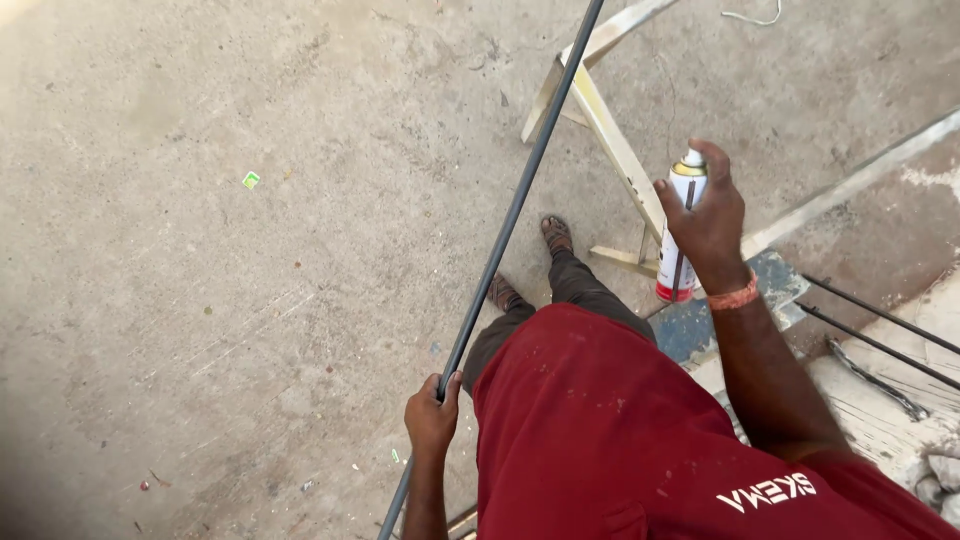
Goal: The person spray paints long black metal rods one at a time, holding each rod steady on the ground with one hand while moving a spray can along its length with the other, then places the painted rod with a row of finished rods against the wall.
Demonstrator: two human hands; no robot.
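The left hand (431, 415) is closed around a long dark rod (520, 195). The fingers wrap the rod fully, thumb on the near side. The rod runs diagonally from the lower middle of the view, through the hand, up to the top edge, passing in front of a pale metal frame (600, 110) that stands on the concrete floor (200, 300).

The right hand (708, 222) holds a spray can (680, 235). The grip is closed about the can's upper half, fingers around the body and the forefinger lying over the white nozzle at the top. The can is upright, white with a red band at its base and a yellow band near the cap. An orange band (735, 296) sits on the right wrist.

The can is just to the right of the frame's long leg and well apart from the rod. Below it lies a blue-grey plate (775, 275).

The person wears a dark red shirt (610, 430), grey trousers and sandals (556, 235); both feet are on the floor between rod and frame.

To the right, two thin dark bars (880, 330) lie side by side on a worn, pale bench (890, 420). A small green scrap (250, 180) lies on the floor at left.
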